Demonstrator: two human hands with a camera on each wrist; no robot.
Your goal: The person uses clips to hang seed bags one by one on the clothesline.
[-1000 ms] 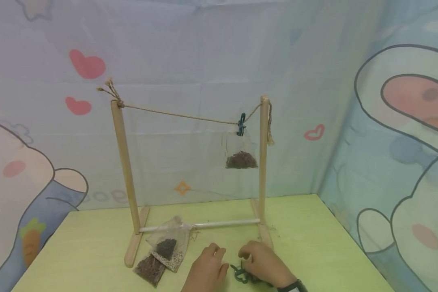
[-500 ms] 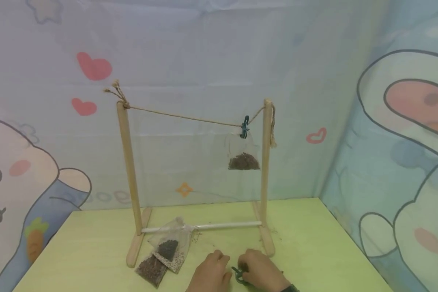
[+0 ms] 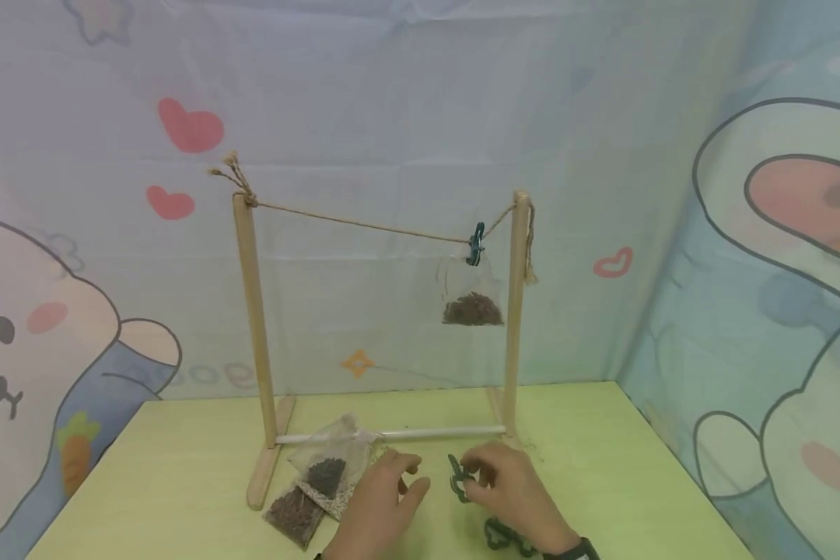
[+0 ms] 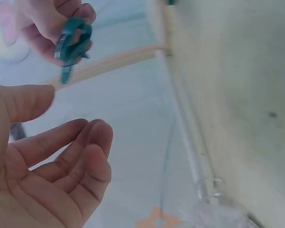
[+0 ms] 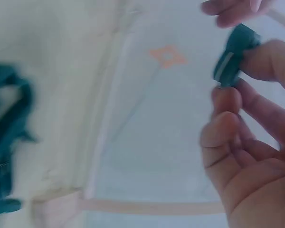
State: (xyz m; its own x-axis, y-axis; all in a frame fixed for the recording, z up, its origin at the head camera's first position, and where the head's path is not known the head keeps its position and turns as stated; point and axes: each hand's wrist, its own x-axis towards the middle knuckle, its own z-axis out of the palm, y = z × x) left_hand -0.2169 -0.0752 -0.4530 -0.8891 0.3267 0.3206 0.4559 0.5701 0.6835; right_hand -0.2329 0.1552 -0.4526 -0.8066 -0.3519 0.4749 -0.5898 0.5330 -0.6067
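Observation:
My right hand (image 3: 511, 484) pinches a dark green plastic clip (image 3: 458, 477) between thumb and fingertips, raised above the table; the right wrist view shows the same clip (image 5: 236, 54) up close. To its left, my left hand (image 3: 381, 502) is held with fingers loosely bent and the thumb apart, nothing in its grasp. Other green clips (image 3: 507, 537) lie on the table under my right wrist. Behind the left hand are small mesh bags, one with dark pellets (image 3: 327, 476) over pale grains, and one with reddish-brown bits (image 3: 294, 513).
A wooden frame stands at the back, with a left post (image 3: 253, 319), a right post (image 3: 515, 319) and a white bottom rod (image 3: 441, 432). A twine line (image 3: 364, 224) spans the posts. From it hangs a bag of brown bits (image 3: 473, 309), held by a green clip (image 3: 476, 245).
My right hand has picked a green clip up off the table and lifted it, leaving other clips behind. The left hand has risen slightly, its thumb and fingers spreading apart.

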